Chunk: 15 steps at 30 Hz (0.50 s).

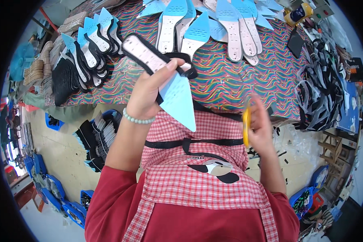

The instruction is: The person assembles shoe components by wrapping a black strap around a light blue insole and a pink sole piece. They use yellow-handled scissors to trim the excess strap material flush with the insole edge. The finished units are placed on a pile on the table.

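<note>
My left hand [148,90] is closed around a shoe insole [176,101] with a light blue pointed toe, a pale heel part and black edging. The insole's toe points down toward my apron and its heel up to the left. A black strap [191,72] loops out beside my thumb. To the right, apart from the insole, my right hand [262,128] grips yellow-handled snips [246,126]; their tip is blurred. Behind the insole, unedged blue and pale insoles [195,34] lie on the table. Insoles with black edging [88,50] are heaped at the left.
A patterned cloth covers the table [218,86]. Black and clear strips [324,86] hang in a tangle off its right side, near a yellow bottle [298,14]. Blue baskets [302,199] stand on the floor. More edged pieces [97,137] are stacked below the table at left.
</note>
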Motion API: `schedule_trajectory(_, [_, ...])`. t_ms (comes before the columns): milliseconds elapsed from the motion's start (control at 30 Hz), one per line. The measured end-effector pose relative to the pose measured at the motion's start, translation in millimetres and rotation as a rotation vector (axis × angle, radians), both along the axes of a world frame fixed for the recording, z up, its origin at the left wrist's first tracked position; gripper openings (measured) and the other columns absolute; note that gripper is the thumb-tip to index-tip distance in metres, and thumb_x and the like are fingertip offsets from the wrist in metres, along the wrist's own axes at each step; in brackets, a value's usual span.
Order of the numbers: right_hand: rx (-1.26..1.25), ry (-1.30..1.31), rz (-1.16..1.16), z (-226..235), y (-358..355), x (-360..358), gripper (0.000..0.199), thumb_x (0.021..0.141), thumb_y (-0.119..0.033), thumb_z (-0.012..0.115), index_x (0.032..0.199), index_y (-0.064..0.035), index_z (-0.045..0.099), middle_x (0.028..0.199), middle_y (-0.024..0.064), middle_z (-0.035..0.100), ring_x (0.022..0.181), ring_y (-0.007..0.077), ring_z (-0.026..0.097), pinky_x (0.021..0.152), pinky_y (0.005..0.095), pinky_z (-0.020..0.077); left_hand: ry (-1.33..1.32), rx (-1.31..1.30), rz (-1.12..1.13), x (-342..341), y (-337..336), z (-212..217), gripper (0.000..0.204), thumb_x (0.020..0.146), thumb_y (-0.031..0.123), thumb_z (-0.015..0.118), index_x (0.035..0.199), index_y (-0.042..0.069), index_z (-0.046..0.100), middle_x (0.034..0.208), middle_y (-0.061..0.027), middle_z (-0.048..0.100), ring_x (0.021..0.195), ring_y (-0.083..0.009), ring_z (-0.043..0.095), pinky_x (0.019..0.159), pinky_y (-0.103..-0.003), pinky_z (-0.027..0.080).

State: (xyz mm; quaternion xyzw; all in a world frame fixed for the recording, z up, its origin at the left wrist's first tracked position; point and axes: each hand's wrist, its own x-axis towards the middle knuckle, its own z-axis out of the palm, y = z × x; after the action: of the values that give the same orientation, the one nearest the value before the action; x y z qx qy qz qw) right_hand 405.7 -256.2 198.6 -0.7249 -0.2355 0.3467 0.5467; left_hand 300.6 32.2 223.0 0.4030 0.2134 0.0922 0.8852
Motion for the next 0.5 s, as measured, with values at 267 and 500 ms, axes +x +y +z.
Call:
schedule_trajectory(267, [0.05, -0.203, 0.306, -2.6, 70.9, -17.3, 0.092, 0.07, -0.029, 0.08, 0.145, -0.0101, 0.03, 0.096, 0.0106, 0.047, 0.085, 0.0239, 0.048, 0.078, 0.0307, 0.0421, -0.027, -0.358, -0.08, -2.4, -5.1, 0.7, 0.026, 0.095, 0.022, 0.052, 0.115, 0.006, 0.057, 0.089, -0.0104, 0.065, 0.066, -0.0149, 0.064, 0.052, -0.025, 0.051])
schedule_trajectory(500, [-0.012, -0.696, 0.171, -13.3, 55.3, -14.1, 0.079, 0.063, -0.018, 0.084, 0.133, -0.0063, 0.049, 0.086, 0.0099, 0.055, 0.078, 0.0251, 0.055, 0.072, 0.0327, 0.0454, 0.084, -0.039, 0.094, -3.4, -8.1, -1.0, 0.029, 0.095, 0.026, 0.054, 0.111, 0.003, 0.058, 0.086, -0.0095, 0.067, 0.071, -0.0165, 0.066, 0.063, -0.028, 0.054])
